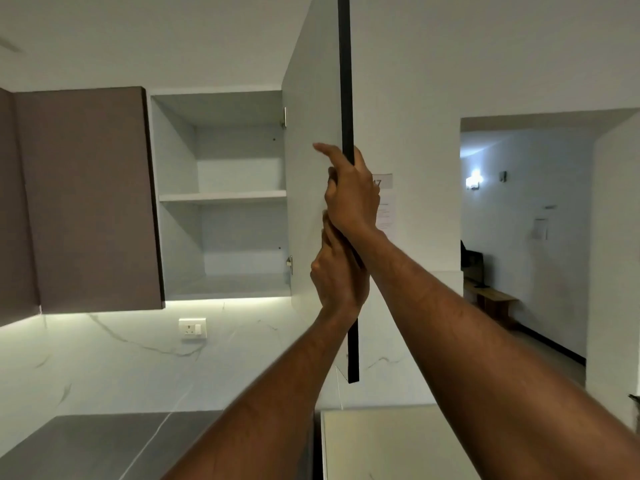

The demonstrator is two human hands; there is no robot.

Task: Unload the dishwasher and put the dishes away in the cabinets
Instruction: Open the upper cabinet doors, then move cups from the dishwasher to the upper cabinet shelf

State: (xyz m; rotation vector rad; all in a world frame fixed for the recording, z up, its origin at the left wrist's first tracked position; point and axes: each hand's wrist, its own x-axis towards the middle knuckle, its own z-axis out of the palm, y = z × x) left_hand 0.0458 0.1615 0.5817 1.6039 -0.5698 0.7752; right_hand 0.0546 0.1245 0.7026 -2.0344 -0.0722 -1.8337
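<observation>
Head view: both hands are on the free edge of the open cabinet door (311, 168), which stands edge-on to the camera with its dark edge strip running vertically. Right hand (353, 192) is the upper one, fingers curled round the edge, index finger stretched along the door's pale inner face. Left hand (337, 271) sits directly below it, touching it, grip also wrapped round the same edge; exact finger placement behind the door can't be told. Neither hand carries a dish. No dishes and no dishwasher in view.

Cabinet (221, 282) lies left of the hands, hinges on its right side, so the door swings about a vertical axis at the left of the grip. Inside, a middle shelf (223, 196) and a bottom board, no dishes seen on either. Closed brown door (90, 202) sits just left of the opening.

Judgement: door looks fully open; the next move likely turns on that swing arc. Free room to the right toward the doorway (526, 220); worktop (86, 441) below, well under the door's lower corner. Wall socket (192, 328) sits under the cabinet.
</observation>
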